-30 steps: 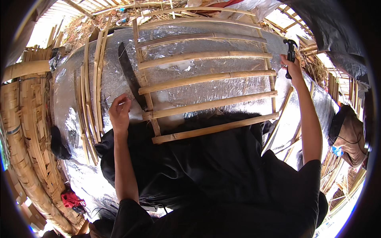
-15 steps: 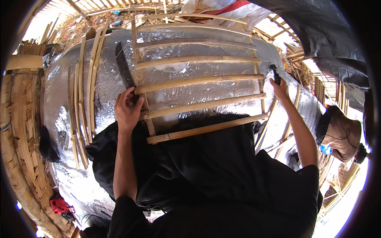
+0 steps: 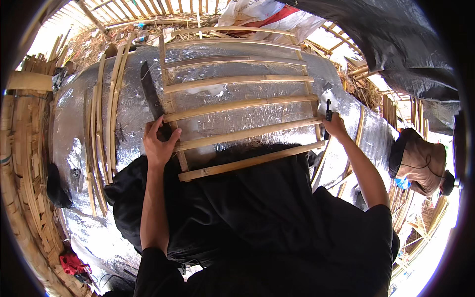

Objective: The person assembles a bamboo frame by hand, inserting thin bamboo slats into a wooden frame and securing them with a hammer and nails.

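Holding hammer [image 3: 328, 111], right hand [image 3: 337, 126] beside bamboo frame [image 3: 237, 107], sack [image 3: 257, 14] beyond

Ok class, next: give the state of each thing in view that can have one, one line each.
Hammer: held
Right hand: closed around hammer
Dark blade: unsheathed
Left hand: curled at blade's lower end; hold unclear
Bamboo frame: slats spanning rails
Silver sheet: spread, wrinkled
Bamboo strips: lying apart from frame

Woven bamboo wall [image 3: 30, 171] and black plastic sheeting [image 3: 386, 42] suggest a rustic, makeshift workshop.
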`<state>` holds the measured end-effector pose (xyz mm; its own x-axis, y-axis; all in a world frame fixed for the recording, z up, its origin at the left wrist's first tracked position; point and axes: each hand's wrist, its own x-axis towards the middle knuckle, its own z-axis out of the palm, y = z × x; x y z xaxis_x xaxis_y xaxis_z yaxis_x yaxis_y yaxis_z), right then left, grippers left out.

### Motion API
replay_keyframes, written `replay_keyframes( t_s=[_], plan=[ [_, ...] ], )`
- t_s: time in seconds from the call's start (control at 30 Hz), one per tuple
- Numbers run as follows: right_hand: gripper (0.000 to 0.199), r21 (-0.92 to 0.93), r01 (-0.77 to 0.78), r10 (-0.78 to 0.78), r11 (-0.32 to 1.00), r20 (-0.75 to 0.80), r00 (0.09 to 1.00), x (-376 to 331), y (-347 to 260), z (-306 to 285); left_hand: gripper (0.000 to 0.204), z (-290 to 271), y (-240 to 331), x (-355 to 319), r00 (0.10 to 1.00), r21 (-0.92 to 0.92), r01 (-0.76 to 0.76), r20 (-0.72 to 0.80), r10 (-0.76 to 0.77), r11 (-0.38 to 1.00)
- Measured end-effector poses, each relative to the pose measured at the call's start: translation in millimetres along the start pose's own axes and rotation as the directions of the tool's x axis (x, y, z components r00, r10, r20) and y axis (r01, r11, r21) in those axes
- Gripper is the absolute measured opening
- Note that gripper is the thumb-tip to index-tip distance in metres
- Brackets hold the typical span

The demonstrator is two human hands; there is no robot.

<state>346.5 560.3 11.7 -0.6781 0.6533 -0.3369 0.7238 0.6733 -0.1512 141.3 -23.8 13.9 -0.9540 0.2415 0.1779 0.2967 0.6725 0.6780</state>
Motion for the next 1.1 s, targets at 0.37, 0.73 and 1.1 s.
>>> replay_keyframes(
  t_s=[0.37, 0.73, 1.1],
  plan=[
    [0.049, 0.059, -0.219, 0.169, 0.974, 0.454, 0.875, 28.9, 10.5, -77.2, 0.060, 12.6, -3.9, 1.0, 0.999, -0.051, -0.047, -0.007, 0.047, 0.998],
    [0.027, -0.379, 0.260, -0.271, 0.888, 0.025, 0.962, 8.5, 35.8, -111.6, 0.025, -20.6, -30.8, 13.7, 0.979, -0.225, 0.126, -0.131, -0.158, 0.966],
    [0.016, -0.146, 0.824, -0.837, 0.547, -0.059, 0.544, -62.3, -226.4, -23.6, 0.023, -108.2, -87.0, 27.1, 0.954, 0.239, 0.285, -0.167, -0.250, 0.928]
  ],
)
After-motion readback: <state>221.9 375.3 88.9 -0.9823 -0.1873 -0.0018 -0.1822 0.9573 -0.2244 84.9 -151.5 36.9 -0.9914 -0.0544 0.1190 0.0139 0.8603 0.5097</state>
